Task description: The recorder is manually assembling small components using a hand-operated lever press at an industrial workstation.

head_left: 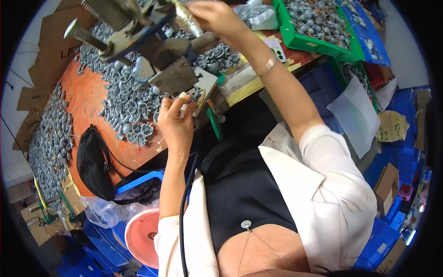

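Observation:
A blue hand press (173, 48) with bare metal bolts stands on the orange-red table in front of me. My right hand (217, 21) is closed round the upper part of its tape-wrapped lever (187, 19). Beside the press's metal plate (175, 76), my left hand (176, 121) is pinched shut, with pale coverings on some fingertips. Whatever lies between those fingers is too small to make out. Grey moulded parts (131, 99) are heaped left of the press, and more grey parts (217, 57) lie to its right.
A black bag (94, 161) lies on the table's near left. At the back right, a green crate (357, 48) holds grey parts, near a phone (278, 50). A pink round tub (140, 235) and blue crates (378, 247) are below. Cardboard (53, 39) borders the far left.

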Demonstrator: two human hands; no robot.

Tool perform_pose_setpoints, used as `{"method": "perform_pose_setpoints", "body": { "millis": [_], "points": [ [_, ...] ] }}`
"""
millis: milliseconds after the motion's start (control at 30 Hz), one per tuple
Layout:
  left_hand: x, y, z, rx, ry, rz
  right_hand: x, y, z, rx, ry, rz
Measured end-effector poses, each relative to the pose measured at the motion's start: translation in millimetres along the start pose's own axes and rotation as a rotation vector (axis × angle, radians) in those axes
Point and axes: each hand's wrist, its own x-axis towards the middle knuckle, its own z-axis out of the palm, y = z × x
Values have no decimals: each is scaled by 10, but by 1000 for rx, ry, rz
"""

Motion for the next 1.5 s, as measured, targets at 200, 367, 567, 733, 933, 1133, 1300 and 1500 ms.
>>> {"method": "perform_pose_setpoints", "body": {
  "millis": [200, 367, 567, 733, 933, 1133, 1300, 1500],
  "points": [
    [10, 139, 123, 85, 56, -29, -286, -724, 328, -166, 14, -584],
    [12, 138, 77, 126, -19, 9, -1229, -661, 61, -526, -309, -871],
    [-47, 51, -225, 421, -290, 32, -295, -1007, -773, -725, -168, -554],
    [-275, 502, -400, -582, -487, -383, 879, -251, -2698, -1386, 631, 161],
    [-175, 152, -1004, -1106, -185, -531, 812, -229, -3301, -965, 668, 362],
    [464, -1244, -2839, -437, 849, -228, 74, -498, -2716, -841, 687, 131],
    [397, -1290, -2023, 279, 398, -76, -710, -824, -2147, -209, 673, -185],
    [105, -1027, -855, 568, 11, 188, -702, -1069, -1786, 220, 448, -153]
  ]
}}
